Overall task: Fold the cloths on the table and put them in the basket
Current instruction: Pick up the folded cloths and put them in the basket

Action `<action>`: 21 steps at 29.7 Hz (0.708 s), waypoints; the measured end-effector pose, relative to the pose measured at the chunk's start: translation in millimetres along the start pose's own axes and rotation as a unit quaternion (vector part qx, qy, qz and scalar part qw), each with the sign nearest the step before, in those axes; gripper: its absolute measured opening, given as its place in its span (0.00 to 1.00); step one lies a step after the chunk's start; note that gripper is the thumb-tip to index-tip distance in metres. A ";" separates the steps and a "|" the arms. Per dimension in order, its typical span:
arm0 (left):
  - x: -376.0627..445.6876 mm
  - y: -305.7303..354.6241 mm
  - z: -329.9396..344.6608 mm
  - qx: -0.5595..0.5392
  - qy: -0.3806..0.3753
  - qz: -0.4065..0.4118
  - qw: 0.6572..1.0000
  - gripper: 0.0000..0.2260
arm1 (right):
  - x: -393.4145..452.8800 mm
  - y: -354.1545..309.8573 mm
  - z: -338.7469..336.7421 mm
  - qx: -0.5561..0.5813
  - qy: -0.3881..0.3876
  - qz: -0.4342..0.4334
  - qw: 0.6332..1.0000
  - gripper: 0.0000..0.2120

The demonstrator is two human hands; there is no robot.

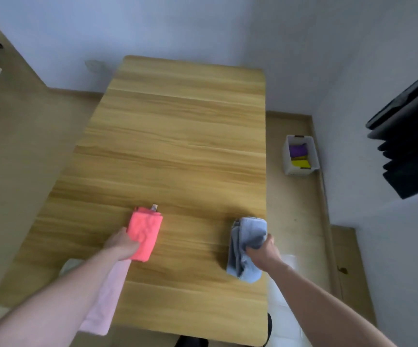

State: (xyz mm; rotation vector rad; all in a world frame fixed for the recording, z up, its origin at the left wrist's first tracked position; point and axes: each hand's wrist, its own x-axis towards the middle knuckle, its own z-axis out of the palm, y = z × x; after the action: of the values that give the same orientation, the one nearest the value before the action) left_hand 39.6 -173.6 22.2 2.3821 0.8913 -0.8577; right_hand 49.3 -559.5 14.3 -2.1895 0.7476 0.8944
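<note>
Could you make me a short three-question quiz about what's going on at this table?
1. True or false: the white basket stands on the table.
2. Which cloth does the right hand grip? A) coral cloth B) blue cloth C) pale pink cloth
3. Fill in: the basket already holds a purple cloth and a ___ one.

Key: 1. False, it stands on the floor right of the table. 2. B, the blue cloth; the left hand holds the coral cloth. 3. Yellow.

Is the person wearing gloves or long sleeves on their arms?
No. The left hand and right hand wear no gloves, and both forearms show no sleeves as far as the picture reaches. I see no watch, ring or bracelet either.
</note>
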 end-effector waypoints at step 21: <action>-33.8 60.7 63.7 -0.223 -0.013 0.034 0.974 0.14 | 8.2 58.3 -23.5 0.220 -0.025 -0.021 0.975 0.19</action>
State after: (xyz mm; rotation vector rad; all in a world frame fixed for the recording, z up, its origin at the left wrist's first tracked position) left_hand 36.9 -267.3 12.1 1.9925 0.8799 -0.5862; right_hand 22.6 -615.5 0.9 -1.7798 0.7860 0.6821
